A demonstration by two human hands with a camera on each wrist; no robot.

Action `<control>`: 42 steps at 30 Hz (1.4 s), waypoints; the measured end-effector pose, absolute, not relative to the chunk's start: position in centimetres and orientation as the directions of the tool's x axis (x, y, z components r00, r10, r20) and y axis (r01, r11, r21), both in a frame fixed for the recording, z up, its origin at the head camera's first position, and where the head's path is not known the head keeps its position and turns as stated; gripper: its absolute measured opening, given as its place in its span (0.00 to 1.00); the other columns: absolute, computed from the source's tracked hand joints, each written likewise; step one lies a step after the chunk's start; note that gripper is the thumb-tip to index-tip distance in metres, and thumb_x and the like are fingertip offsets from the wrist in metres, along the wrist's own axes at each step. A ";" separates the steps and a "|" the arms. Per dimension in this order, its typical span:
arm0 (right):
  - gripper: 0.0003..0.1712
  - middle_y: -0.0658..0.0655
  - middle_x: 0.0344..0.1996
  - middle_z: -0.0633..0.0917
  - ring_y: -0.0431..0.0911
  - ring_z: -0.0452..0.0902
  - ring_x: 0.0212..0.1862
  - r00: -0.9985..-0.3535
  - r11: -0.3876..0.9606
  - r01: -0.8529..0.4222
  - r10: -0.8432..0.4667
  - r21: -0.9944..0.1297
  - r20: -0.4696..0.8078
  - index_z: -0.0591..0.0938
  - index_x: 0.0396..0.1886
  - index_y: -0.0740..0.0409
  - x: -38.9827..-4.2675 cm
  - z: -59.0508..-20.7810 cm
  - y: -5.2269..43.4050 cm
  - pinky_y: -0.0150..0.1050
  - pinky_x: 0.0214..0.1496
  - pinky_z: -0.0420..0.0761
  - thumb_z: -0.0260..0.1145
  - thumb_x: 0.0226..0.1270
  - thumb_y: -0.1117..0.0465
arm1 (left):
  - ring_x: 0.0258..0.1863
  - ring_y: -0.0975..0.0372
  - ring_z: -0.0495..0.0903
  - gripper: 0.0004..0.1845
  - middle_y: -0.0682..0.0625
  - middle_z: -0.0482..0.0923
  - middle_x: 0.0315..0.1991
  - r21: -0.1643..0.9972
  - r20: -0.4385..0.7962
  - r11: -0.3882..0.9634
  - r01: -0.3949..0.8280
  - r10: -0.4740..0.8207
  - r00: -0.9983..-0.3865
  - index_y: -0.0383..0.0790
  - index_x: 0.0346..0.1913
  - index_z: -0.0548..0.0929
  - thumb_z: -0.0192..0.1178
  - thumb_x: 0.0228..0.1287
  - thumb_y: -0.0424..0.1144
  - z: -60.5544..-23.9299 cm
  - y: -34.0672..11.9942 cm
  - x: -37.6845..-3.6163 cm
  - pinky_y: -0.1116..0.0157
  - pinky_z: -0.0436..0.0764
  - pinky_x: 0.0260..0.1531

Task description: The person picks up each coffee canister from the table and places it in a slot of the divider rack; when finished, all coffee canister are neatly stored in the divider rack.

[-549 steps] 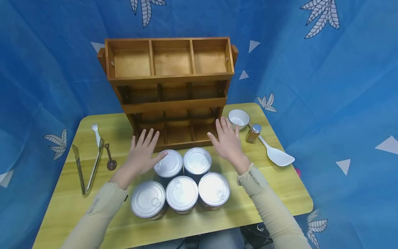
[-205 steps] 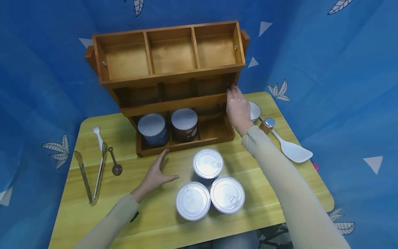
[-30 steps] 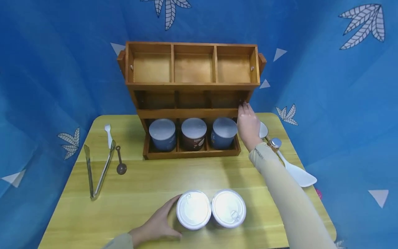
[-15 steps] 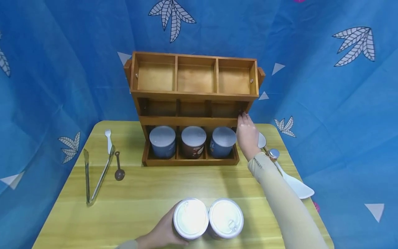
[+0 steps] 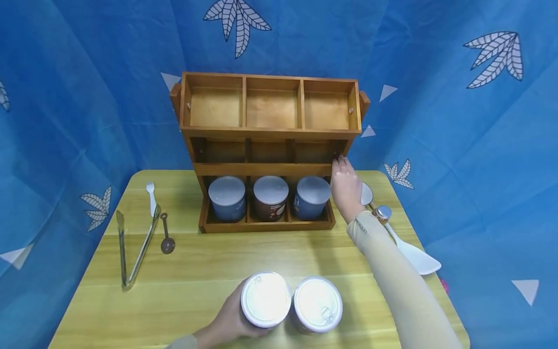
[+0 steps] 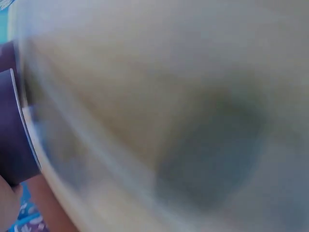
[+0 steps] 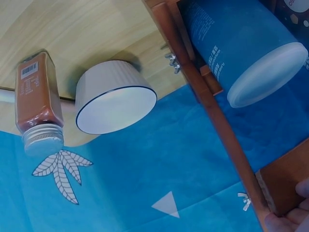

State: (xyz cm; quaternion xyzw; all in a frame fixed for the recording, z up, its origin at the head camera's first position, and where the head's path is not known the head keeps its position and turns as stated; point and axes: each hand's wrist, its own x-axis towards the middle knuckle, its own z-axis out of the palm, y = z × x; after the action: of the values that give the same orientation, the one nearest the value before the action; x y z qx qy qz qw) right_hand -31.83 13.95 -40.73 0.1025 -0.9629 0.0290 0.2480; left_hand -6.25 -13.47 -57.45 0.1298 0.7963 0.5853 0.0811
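The left hand [image 5: 227,317] is curled round a pull-tab can [image 5: 266,299], with a second pull-tab can [image 5: 318,304] just beside that one, on the side away from the hand. The right hand [image 5: 346,189] grips the wooden rack [image 5: 266,169] at its middle tier, three lidded cans [image 5: 270,190] below and to its left, a white bowl [image 7: 116,108] to its right.

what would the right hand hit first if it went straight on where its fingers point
The wooden rack: the right hand appears to grip it at the right end of its middle tier, so there is likely no gap to cross, though depth is hard to judge.
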 end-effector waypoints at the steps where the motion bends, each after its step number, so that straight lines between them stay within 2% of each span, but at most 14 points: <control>1: 0.19 0.67 0.60 0.80 0.58 0.76 0.64 -0.856 0.977 -0.212 -0.184 -0.004 0.482 0.79 0.58 0.69 -31.8 -40.7 13.9 0.50 0.59 0.82 0.56 0.68 0.71 | 0.70 0.62 0.69 0.62 0.60 0.68 0.70 0.955 0.022 0.279 0.104 0.280 -0.960 0.61 0.72 0.59 0.84 0.29 0.44 -57.0 -13.6 -6.4 0.55 0.68 0.72; 5: 0.20 0.67 0.61 0.80 0.58 0.76 0.64 -0.865 0.979 -0.203 -0.180 0.000 0.468 0.78 0.59 0.68 -31.9 -40.8 13.9 0.51 0.59 0.82 0.57 0.68 0.71 | 0.68 0.67 0.70 0.62 0.53 0.71 0.68 0.956 0.087 0.261 0.134 0.185 -0.979 0.56 0.72 0.61 0.84 0.27 0.41 -55.1 -14.2 -7.0 0.60 0.68 0.72; 7: 0.20 0.67 0.61 0.80 0.58 0.75 0.64 -0.868 0.979 -0.204 -0.181 0.001 0.463 0.78 0.59 0.68 -31.9 -40.8 13.9 0.51 0.59 0.82 0.57 0.68 0.71 | 0.67 0.69 0.70 0.62 0.48 0.72 0.67 0.952 0.151 0.243 0.186 0.156 -0.976 0.51 0.73 0.61 0.84 0.27 0.39 -54.1 -14.7 -7.6 0.63 0.68 0.71; 9: 0.20 0.67 0.61 0.80 0.58 0.75 0.65 -0.868 0.979 -0.206 -0.183 0.000 0.462 0.78 0.59 0.68 -31.9 -40.7 13.9 0.51 0.59 0.82 0.58 0.67 0.71 | 0.66 0.71 0.70 0.63 0.46 0.71 0.67 0.951 0.187 0.222 0.214 0.136 -0.973 0.50 0.73 0.61 0.84 0.26 0.37 -52.9 -15.2 -8.3 0.65 0.68 0.71; 15: 0.21 0.66 0.62 0.78 0.58 0.74 0.66 -0.879 0.982 -0.190 -0.164 -0.013 0.447 0.77 0.60 0.68 -31.8 -40.8 14.3 0.52 0.58 0.83 0.58 0.68 0.70 | 0.67 0.68 0.69 0.65 0.49 0.69 0.68 0.934 0.251 0.223 0.277 0.140 -0.958 0.56 0.74 0.58 0.84 0.27 0.35 -48.7 -16.4 -11.2 0.44 0.67 0.70; 17: 0.21 0.66 0.63 0.78 0.57 0.74 0.66 -0.883 0.983 -0.184 -0.155 -0.022 0.444 0.77 0.60 0.68 -31.7 -40.9 14.6 0.53 0.57 0.83 0.58 0.68 0.70 | 0.67 0.68 0.69 0.64 0.48 0.69 0.68 0.932 0.265 0.215 0.292 0.149 -0.953 0.56 0.74 0.58 0.83 0.29 0.34 -47.3 -16.7 -12.1 0.42 0.66 0.70; 19: 0.21 0.67 0.62 0.79 0.58 0.74 0.66 -0.879 0.982 -0.188 -0.155 -0.029 0.451 0.78 0.60 0.68 -31.7 -40.9 14.7 0.53 0.57 0.83 0.57 0.68 0.70 | 0.66 0.68 0.70 0.63 0.46 0.69 0.68 0.930 0.284 0.201 0.309 0.145 -0.948 0.54 0.74 0.58 0.83 0.30 0.32 -45.7 -17.0 -12.8 0.47 0.68 0.70; 24: 0.19 0.68 0.60 0.80 0.59 0.76 0.64 -0.856 0.973 -0.229 -0.187 -0.029 0.482 0.78 0.58 0.69 -31.8 -40.6 14.8 0.53 0.57 0.83 0.56 0.69 0.72 | 0.63 0.67 0.72 0.61 0.44 0.69 0.66 0.923 0.345 0.160 0.351 0.063 -0.936 0.45 0.74 0.59 0.78 0.29 0.22 -41.0 -17.8 -14.6 0.69 0.72 0.66; 27: 0.19 0.67 0.61 0.79 0.59 0.75 0.65 -0.861 0.971 -0.237 -0.196 -0.029 0.469 0.78 0.59 0.69 -31.8 -40.5 14.7 0.53 0.58 0.83 0.55 0.70 0.71 | 0.63 0.66 0.71 0.59 0.50 0.69 0.66 0.916 0.375 0.150 0.372 0.005 -0.927 0.44 0.74 0.58 0.74 0.32 0.19 -37.7 -18.5 -15.8 0.73 0.72 0.64; 29: 0.19 0.67 0.61 0.79 0.59 0.74 0.65 -0.868 0.973 -0.231 -0.192 -0.029 0.458 0.78 0.60 0.69 -31.9 -40.4 14.6 0.52 0.58 0.82 0.55 0.71 0.71 | 0.63 0.65 0.71 0.58 0.52 0.69 0.65 0.905 0.405 0.142 0.400 -0.009 -0.914 0.45 0.74 0.59 0.72 0.34 0.20 -35.4 -19.2 -17.1 0.72 0.73 0.64; 32: 0.19 0.67 0.62 0.79 0.58 0.74 0.66 -0.872 0.975 -0.223 -0.190 -0.020 0.452 0.77 0.60 0.68 -32.0 -40.3 14.6 0.52 0.58 0.83 0.55 0.71 0.70 | 0.64 0.61 0.71 0.56 0.50 0.69 0.66 0.875 0.476 0.116 0.470 -0.021 -0.879 0.45 0.73 0.60 0.72 0.35 0.20 -32.0 -20.3 -19.4 0.65 0.73 0.66; 35: 0.20 0.67 0.62 0.79 0.58 0.75 0.65 -0.871 0.974 -0.226 -0.197 -0.011 0.450 0.77 0.60 0.68 -32.0 -40.4 14.7 0.52 0.57 0.83 0.56 0.71 0.70 | 0.63 0.60 0.72 0.53 0.49 0.71 0.65 0.843 0.532 0.134 0.521 -0.062 -0.844 0.45 0.72 0.62 0.75 0.37 0.24 -28.9 -21.4 -21.7 0.63 0.73 0.65; 39: 0.20 0.67 0.62 0.79 0.58 0.75 0.65 -0.870 0.974 -0.226 -0.199 -0.006 0.451 0.77 0.60 0.68 -32.0 -40.6 14.7 0.52 0.56 0.84 0.55 0.71 0.70 | 0.60 0.60 0.73 0.48 0.51 0.74 0.62 0.838 0.544 0.133 0.529 -0.142 -0.827 0.46 0.70 0.65 0.75 0.42 0.30 -25.7 -22.3 -24.6 0.64 0.75 0.61; 42: 0.20 0.67 0.62 0.79 0.59 0.75 0.65 -0.864 0.974 -0.227 -0.199 -0.004 0.463 0.78 0.60 0.68 -32.1 -40.7 14.6 0.51 0.56 0.84 0.56 0.71 0.70 | 0.61 0.60 0.72 0.46 0.51 0.74 0.62 0.842 0.539 0.109 0.528 -0.191 -0.821 0.47 0.69 0.65 0.75 0.44 0.32 -24.2 -22.6 -26.6 0.63 0.75 0.63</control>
State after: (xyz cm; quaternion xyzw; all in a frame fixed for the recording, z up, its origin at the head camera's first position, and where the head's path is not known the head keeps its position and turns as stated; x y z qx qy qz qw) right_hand -32.08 14.58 -40.65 0.1102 -0.9649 0.0292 0.2366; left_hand -26.57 -22.56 -24.18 0.1215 0.6926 0.6562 -0.2737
